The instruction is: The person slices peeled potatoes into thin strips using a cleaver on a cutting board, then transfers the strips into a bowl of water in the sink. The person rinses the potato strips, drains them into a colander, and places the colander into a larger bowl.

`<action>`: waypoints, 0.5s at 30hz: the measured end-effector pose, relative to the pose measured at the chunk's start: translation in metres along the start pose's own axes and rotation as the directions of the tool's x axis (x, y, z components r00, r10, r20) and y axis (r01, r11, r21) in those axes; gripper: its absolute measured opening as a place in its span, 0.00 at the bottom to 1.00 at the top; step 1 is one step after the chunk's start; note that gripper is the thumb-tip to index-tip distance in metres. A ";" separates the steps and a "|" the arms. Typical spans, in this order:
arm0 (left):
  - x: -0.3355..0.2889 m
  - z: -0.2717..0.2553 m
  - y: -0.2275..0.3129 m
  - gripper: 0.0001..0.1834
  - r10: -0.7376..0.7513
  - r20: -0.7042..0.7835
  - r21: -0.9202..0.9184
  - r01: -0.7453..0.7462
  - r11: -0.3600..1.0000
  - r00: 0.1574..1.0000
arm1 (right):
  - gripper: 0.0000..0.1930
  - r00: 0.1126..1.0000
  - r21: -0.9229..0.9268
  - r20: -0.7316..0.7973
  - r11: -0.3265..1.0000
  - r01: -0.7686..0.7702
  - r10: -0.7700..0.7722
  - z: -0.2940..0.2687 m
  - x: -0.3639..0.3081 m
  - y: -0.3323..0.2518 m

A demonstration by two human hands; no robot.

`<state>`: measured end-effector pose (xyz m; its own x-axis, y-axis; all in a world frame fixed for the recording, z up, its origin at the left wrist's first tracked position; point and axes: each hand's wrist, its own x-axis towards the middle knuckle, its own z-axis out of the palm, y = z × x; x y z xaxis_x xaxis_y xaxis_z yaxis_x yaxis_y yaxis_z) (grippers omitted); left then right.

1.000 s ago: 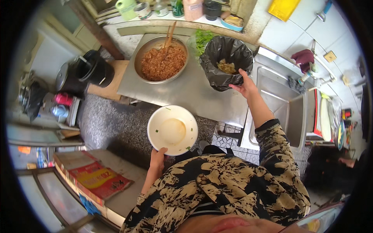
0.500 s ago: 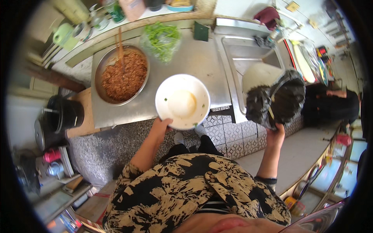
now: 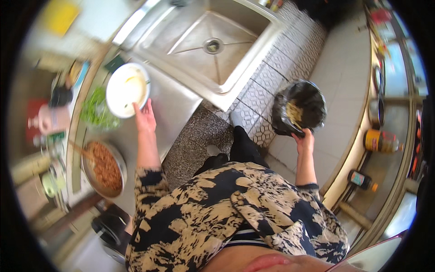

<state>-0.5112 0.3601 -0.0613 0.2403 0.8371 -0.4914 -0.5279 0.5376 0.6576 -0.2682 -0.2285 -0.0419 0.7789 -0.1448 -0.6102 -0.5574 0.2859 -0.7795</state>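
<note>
A white bowl [image 3: 121, 93] hangs over the steel counter, its rim gripped by my left hand [image 3: 145, 119]. Inside it show a pale wet residue and a green scrap. My right hand [image 3: 306, 139] grips the edge of a waste bin [image 3: 278, 113] lined with a black bag, out over the tiled floor to the right of the sink. Yellowish scraps [image 3: 294, 113] lie in the bag. Left of the bowl are leafy greens in a clear bag [image 3: 95, 109]. Nearer to me stands a metal basin of reddish-brown minced filling [image 3: 108, 167] with wooden chopsticks [image 3: 80, 148] in it.
Ahead lies a steel sink [image 3: 192, 38] with bits in its drain. A shelf with bottles, a pink jug [image 3: 54, 119] among them, runs along the left. At the right, a shelf holds an oil bottle [image 3: 379, 140] and a dark sauce bottle [image 3: 360, 179].
My view has turned to the right. The bin has moved from the sink's edge to over the floor, and its opening now faces up. The bowl is now beside the greens.
</note>
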 end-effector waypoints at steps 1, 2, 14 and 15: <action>-0.016 0.017 -0.013 0.29 -0.073 0.050 0.153 0.064 0.986 0.996 | 0.15 0.998 -0.034 -0.047 0.998 -0.044 0.043 0.002 0.012 0.006; -0.037 0.031 -0.029 0.29 -0.152 0.088 0.310 0.118 0.943 0.985 | 0.16 0.994 -0.058 -0.075 0.995 -0.085 0.080 0.001 0.023 0.011; -0.093 0.132 -0.146 0.40 -0.082 0.807 0.456 -0.706 -0.542 0.585 | 0.34 0.889 -0.494 -0.245 0.740 -0.457 0.386 0.099 0.245 0.125; -0.092 0.132 -0.144 0.40 -0.112 0.799 0.437 -0.697 -0.568 0.591 | 0.34 0.882 -0.553 -0.271 0.687 -0.470 0.385 0.116 0.259 0.134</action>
<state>-0.3499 0.2190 -0.0353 0.8519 0.5157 0.0916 0.4880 -0.8450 0.2184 -0.1073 -0.1176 -0.2879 0.3943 -0.2744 -0.8770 -0.9086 -0.2594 -0.3274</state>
